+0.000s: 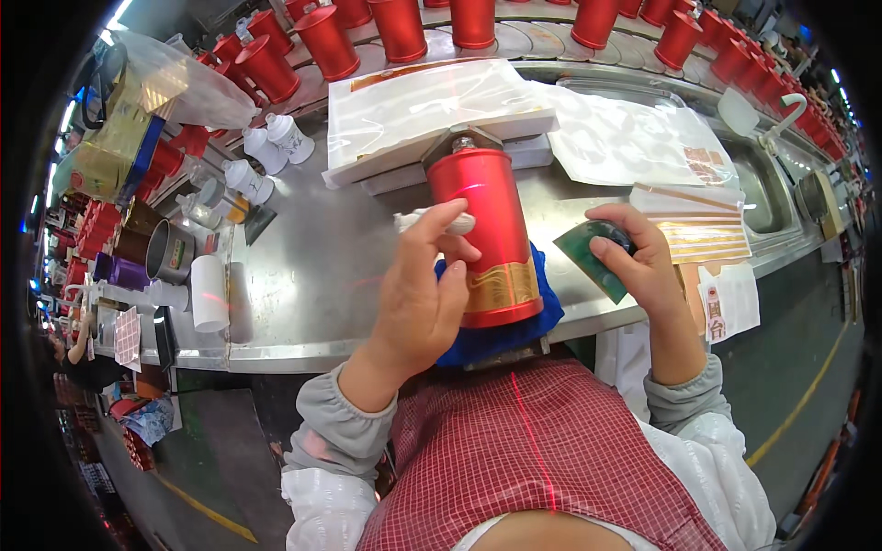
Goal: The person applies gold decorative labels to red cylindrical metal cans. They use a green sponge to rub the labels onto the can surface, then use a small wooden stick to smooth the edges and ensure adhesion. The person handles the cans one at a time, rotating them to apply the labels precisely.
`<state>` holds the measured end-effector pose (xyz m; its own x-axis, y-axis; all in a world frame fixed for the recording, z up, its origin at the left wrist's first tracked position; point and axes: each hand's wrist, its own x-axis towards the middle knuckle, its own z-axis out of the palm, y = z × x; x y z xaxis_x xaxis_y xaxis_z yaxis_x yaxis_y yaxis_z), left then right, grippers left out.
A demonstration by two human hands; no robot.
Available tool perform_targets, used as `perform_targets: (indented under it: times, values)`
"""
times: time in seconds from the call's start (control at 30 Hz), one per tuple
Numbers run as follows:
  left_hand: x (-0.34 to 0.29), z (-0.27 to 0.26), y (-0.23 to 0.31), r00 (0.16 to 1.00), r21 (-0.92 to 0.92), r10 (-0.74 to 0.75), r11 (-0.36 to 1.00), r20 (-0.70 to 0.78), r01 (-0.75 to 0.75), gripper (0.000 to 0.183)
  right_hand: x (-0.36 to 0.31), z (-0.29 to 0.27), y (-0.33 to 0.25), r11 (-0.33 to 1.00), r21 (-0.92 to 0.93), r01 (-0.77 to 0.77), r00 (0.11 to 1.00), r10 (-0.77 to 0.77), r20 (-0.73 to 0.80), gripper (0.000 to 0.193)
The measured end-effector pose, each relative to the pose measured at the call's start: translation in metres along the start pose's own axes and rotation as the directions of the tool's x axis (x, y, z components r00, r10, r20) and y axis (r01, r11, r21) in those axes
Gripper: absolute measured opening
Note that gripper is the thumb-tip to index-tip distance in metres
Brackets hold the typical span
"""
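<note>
A shiny red cylindrical bottle (pixel 482 220) lies tilted in front of me, its patterned gold band and base toward me. Blue cloth (pixel 548 308) pads it underneath; its narrow neck points away, at a dark angular rest (pixel 487 138). Against the bottle's left side is my left hand (pixel 418 294), index finger and thumb apart. A small white wad, apparently cloth (pixel 409 221), shows behind that index finger, seemingly held by the fingers. To the bottle's right, my right hand (pixel 643 262) grips a green translucent scraper (pixel 588 257), clear of the bottle. Something dark and rounded shows under those fingers.
White label sheets (pixel 634 138) lie beyond the bottle, and gold-striped strips (pixel 694 230) lie right. A sink (pixel 767 197) sits far right. Red bottles (pixel 400 28) line a conveyor at the back. White bottles (pixel 289 138) and a white roll (pixel 209 294) stand left on the metal table.
</note>
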<state>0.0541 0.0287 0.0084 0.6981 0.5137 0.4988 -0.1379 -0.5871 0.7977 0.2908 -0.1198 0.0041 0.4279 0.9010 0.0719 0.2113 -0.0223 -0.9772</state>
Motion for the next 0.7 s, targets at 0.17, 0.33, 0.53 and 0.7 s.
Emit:
perform_targets:
  times: [0.17, 0.33, 0.53, 0.7]
  values:
    - [0.013, 0.005, 0.015, 0.986, 0.296, 0.104, 0.945, 0.133, -0.14, 0.054, 0.0, 0.004, -0.004, 0.995, -0.082, 0.06, 0.998, -0.058, 0.037, 0.029]
    - [0.019, 0.008, 0.024, 0.97, 0.331, 0.189, 0.915, 0.155, -0.231, 0.055, 0.004, 0.009, -0.017, 0.989, -0.108, 0.101, 0.994, -0.095, 0.061, 0.03]
    - [0.017, 0.011, 0.025, 0.986, 0.298, 0.093, 0.946, 0.135, -0.13, 0.052, 0.006, 0.013, -0.014, 0.978, -0.122, 0.17, 0.983, -0.16, 0.086, 0.029]
    - [0.022, 0.012, 0.025, 0.977, 0.303, 0.13, 0.937, 0.169, -0.177, 0.05, 0.011, 0.013, -0.015, 0.95, -0.163, 0.267, 0.962, -0.253, 0.1, 0.029]
